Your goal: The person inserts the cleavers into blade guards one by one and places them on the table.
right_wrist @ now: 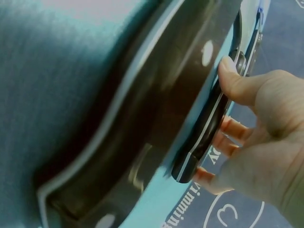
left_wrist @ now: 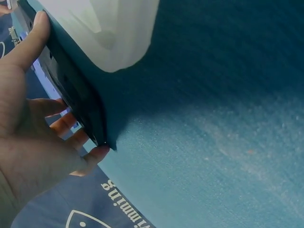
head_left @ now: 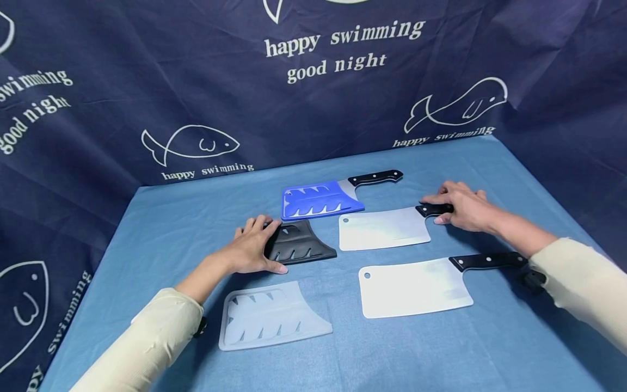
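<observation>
My left hand [head_left: 252,247] spans a black blade cover [head_left: 306,242], its thumb at the near edge and its fingers at the far edge. In the left wrist view the cover [left_wrist: 71,85] lies between thumb and fingertips, flat on the cloth. At the right, my right hand [head_left: 465,207] holds the black handle [head_left: 433,209] of a bare cleaver [head_left: 384,230], thumb on the near side. The right wrist view shows fingers behind that handle [right_wrist: 202,135]. The blade points left towards the black cover, with a small gap between them.
Behind lies a cleaver in a blue blade cover [head_left: 318,198], its black handle [head_left: 377,178] pointing right. In front are another bare cleaver [head_left: 416,288], under the right forearm, and a translucent white blade cover [head_left: 274,316]. Blue cloth [head_left: 171,228] covers the table; a dark printed curtain [head_left: 313,109] hangs behind.
</observation>
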Demonstrator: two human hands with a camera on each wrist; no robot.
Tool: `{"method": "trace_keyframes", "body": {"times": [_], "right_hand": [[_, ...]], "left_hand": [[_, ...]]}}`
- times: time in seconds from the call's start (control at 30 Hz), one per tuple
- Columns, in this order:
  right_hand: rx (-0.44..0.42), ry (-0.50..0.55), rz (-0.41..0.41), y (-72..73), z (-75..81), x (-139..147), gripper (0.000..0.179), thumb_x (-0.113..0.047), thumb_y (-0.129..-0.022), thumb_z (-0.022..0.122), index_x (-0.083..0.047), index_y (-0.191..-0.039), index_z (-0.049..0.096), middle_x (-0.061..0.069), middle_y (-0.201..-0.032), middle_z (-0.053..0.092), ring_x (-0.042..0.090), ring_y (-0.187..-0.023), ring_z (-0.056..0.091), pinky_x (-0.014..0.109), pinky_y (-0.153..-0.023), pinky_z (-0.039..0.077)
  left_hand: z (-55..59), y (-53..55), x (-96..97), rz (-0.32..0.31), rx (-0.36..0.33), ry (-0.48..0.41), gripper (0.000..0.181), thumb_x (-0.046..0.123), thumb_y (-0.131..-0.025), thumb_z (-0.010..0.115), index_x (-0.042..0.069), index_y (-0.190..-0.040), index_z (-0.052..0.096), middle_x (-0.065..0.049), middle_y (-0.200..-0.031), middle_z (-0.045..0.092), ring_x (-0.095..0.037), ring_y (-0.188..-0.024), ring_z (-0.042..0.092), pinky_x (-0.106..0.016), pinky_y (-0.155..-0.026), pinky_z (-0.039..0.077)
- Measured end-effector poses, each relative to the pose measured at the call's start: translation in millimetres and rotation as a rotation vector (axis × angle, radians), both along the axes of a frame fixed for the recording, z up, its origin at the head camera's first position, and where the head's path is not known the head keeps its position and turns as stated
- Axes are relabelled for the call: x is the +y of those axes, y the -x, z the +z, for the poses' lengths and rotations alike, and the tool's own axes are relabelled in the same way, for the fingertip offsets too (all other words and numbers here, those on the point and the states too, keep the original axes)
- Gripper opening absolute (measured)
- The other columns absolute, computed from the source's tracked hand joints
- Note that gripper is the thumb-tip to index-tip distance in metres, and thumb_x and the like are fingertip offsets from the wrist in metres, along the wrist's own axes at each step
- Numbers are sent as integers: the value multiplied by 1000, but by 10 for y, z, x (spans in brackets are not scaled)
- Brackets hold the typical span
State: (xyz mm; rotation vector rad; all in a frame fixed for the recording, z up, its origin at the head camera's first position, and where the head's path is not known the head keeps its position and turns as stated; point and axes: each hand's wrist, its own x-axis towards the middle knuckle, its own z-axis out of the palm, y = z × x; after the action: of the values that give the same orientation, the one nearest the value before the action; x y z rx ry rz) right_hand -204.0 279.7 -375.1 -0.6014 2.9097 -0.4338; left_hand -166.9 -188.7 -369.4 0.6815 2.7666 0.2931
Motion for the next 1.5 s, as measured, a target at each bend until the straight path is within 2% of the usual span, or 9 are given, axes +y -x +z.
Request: {"method": "trace_keyframes", "body": {"times": [0.2, 0.37, 0.5, 0.67, 0.8, 0.9, 1.03, 1.2, 1.5], "right_hand": [[113, 18, 39, -29, -22, 15, 43, -9, -82, 74, -14, -124, 67, 11, -107, 56, 28, -91, 49, 41, -63, 38], [164, 34, 40, -56, -40, 29, 41, -7, -80, 75, -13, -120, 69, 8, -102, 58, 28, -89, 51, 36, -59, 36], [192, 42, 35, -86, -51, 25, 39, -3, -81, 72, -9, -120, 69, 8, -98, 58, 27, -86, 50, 33, -55, 34], [202, 44, -9, -116, -51, 19, 42, 7, -81, 64, -7, -121, 68, 7, -97, 57, 26, -87, 46, 38, -62, 28], [216, 64, -40, -134, -38, 28, 54, 17, -73, 54, -4, -122, 66, 10, -101, 58, 28, -90, 45, 43, -67, 25], [246, 87, -51, -142, -27, 37, 60, 19, -68, 50, -2, -122, 65, 12, -103, 59, 29, -91, 45, 44, -68, 25], [303, 109, -64, -151, -12, 51, 61, 19, -67, 49, 0, -123, 64, 13, -102, 58, 30, -91, 43, 45, -68, 25], [388, 136, -84, -174, 24, 55, 63, 18, -66, 47, 0, -123, 63, 12, -101, 55, 30, -89, 39, 47, -69, 21], [629, 302, -143, -224, 156, 15, 50, 18, -74, 55, -1, -119, 67, 18, -102, 53, 37, -92, 39, 55, -76, 20]], "left_hand": [[2, 12, 4, 0, -8, 3, 110, 63, -68, 76, 9, -151, 29, -14, -145, 31, -33, -129, 29, -55, -92, 31], [-1, 4, 13, 5, -5, 9, 108, 64, -68, 75, 10, -151, 31, -12, -144, 32, -31, -128, 30, -53, -91, 30], [0, 0, 29, 20, 14, 12, 109, 65, -64, 77, 9, -148, 36, -11, -141, 36, -30, -126, 33, -54, -89, 32], [-2, -2, 52, 45, 35, 14, 111, 65, -59, 80, 8, -145, 41, -10, -137, 39, -29, -123, 36, -58, -90, 35], [3, -4, 51, 48, 72, 12, 113, 65, -55, 83, 8, -144, 43, -9, -135, 41, -28, -121, 38, -61, -91, 36], [9, -4, 47, 45, 107, 12, 113, 64, -53, 83, 7, -143, 44, -9, -133, 42, -28, -120, 39, -63, -92, 36], [26, -4, 47, 44, 144, 21, 112, 63, -54, 83, 7, -142, 44, -9, -132, 43, -28, -120, 39, -62, -91, 37], [72, 6, 51, 25, 230, 33, 109, 62, -55, 82, 6, -141, 44, -11, -130, 44, -29, -119, 38, -61, -88, 40], [194, 39, 83, -12, 491, 22, 104, 61, -54, 81, 6, -135, 45, -13, -127, 47, -32, -113, 40, -56, -78, 38]]}}
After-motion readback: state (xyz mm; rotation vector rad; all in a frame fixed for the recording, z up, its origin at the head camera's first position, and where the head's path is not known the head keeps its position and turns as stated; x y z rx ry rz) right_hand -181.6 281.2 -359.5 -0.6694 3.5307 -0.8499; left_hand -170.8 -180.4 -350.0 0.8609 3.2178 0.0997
